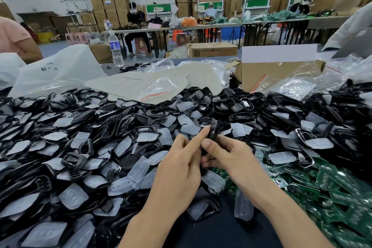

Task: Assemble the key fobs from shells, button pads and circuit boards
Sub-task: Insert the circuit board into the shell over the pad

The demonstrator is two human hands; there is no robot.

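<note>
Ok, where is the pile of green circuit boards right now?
In the head view the pile of green circuit boards lies at lower right, beside the right hand, below the heap of black plastic shells.

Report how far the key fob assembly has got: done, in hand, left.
Done: no finished fobs can be picked out on the table. In hand: the left hand and right hand hold one black shell, the left forefinger pressing against it. Left: nearly everything; heaps of loose shells and clear button pads cover the table, with green circuit boards piled at the right.
</note>
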